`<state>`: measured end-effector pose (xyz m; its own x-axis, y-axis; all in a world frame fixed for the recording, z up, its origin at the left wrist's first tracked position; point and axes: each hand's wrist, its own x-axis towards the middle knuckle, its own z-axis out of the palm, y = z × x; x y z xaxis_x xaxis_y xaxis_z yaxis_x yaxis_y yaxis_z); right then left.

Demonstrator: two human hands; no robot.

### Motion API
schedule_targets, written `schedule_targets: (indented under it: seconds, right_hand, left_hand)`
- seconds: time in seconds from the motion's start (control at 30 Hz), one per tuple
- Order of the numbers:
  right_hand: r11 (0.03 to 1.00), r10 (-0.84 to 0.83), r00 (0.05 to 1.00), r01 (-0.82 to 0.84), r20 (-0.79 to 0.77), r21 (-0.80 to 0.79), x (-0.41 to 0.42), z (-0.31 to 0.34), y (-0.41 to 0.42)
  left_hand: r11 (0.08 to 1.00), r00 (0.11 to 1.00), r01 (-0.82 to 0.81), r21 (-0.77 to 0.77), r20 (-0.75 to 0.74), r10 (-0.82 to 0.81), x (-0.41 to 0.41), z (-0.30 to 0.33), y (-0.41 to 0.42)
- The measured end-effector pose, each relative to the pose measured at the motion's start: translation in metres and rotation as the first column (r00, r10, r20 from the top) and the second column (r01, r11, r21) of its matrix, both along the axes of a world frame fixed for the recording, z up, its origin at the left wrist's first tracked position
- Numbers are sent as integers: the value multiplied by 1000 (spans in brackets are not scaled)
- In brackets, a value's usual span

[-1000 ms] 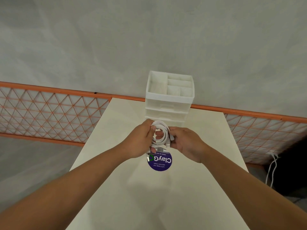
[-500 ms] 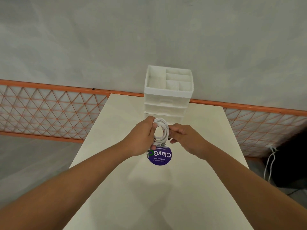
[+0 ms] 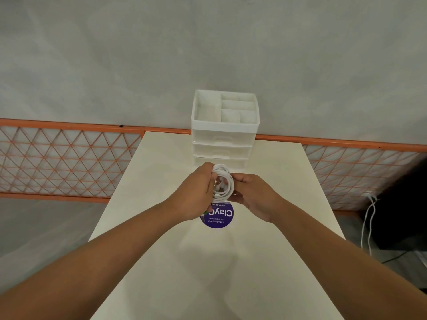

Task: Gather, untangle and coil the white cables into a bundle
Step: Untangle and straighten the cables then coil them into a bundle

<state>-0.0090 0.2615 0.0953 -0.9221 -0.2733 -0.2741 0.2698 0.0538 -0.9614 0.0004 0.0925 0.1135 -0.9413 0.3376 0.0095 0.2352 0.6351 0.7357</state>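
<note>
1. The coil of white cables has tightened since a second ago, its loops now stacked closer, so the bundle looks nearly finished.
2. Left hand and right hand are both clamped on the coil, held above the surface near the white drawer organiser.
3. A purple round sticker reads "Clay" upside down; the smaller print possibly says "Let's keep our pantries clean".

left hand and right hand grip coiled white cables | purple sticker at 6 o'clock | drawer organizer at 12 | table
</note>
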Motion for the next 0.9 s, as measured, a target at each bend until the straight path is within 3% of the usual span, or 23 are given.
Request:
schedule_targets:
  seconds: [0.33, 0.47, 0.67, 0.9]
  right_hand:
    - [946, -101, 976, 154, 194, -285, 5, 13, -4]
    - [900, -126, 953, 226, 274, -372, 5, 17, -5]
    - [877, -164, 930, 290, 329, -383, 5, 18, -10]
    - [914, -111, 949, 215, 297, -345, 5, 23, -5]
  left_hand:
    - [963, 990, -6, -268, -136, -32, -5, 3, 0]
    - [962, 986, 30, -271, -151, -74, -3, 6, -1]
    - [956, 980, 20, -293, -184, -77, -2, 6, 0]
    - [957, 981, 22, -290, -178, -76, -2, 2, -4]
